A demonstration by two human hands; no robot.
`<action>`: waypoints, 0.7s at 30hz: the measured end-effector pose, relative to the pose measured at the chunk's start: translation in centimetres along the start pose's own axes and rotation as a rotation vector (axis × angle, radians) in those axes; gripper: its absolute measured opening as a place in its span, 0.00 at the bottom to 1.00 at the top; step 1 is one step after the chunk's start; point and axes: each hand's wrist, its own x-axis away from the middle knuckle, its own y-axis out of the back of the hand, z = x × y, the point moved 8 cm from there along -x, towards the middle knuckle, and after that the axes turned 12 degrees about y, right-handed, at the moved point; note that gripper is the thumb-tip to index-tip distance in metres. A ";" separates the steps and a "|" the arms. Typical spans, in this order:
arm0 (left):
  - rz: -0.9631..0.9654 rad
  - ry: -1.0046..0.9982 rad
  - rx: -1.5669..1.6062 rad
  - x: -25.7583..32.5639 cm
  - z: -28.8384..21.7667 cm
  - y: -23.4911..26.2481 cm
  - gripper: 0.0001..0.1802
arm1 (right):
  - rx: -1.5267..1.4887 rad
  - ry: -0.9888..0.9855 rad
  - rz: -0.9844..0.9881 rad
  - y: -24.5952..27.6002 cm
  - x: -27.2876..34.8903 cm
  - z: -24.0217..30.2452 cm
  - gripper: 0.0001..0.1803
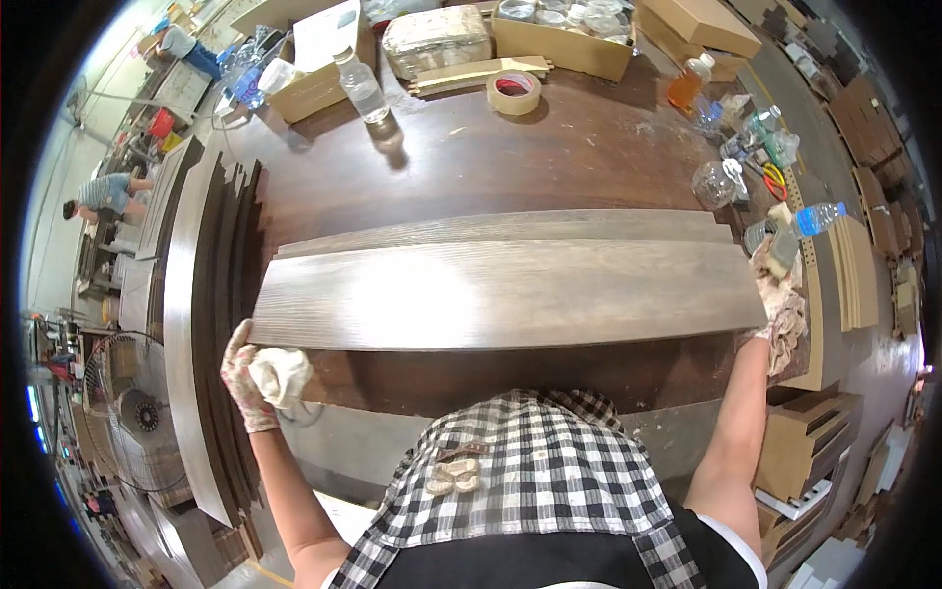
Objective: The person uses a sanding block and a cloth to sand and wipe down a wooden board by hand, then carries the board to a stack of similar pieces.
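A long grey-brown wood-grain plank (510, 294) lies crosswise in front of me, overlapping a similar plank (510, 227) behind it. Gloved, my left hand (243, 378) is at the near left corner of the front plank, one finger reaching up against it. A bunched white cloth (282, 377) is in that hand. My right hand (775, 324) is at the plank's right end, its fingers hidden among crumpled, stained cloth (788, 339). Just beyond it, a grey block-like pad (782, 250) rests by the rags.
Dark planks (196, 324) stand along the left, beside a fan (145, 412). On the brown table (442, 162) are a clear bottle (363, 88), a tape roll (514, 93) and a box of jars (564, 44). Bottles and scissors (774, 181) line the right edge. People work far left.
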 end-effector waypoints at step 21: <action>0.499 -0.806 -0.731 10.4 -0.9 -26.9 0.13 | 0.873 -0.223 0.979 -32.2 20.4 -16.4 0.22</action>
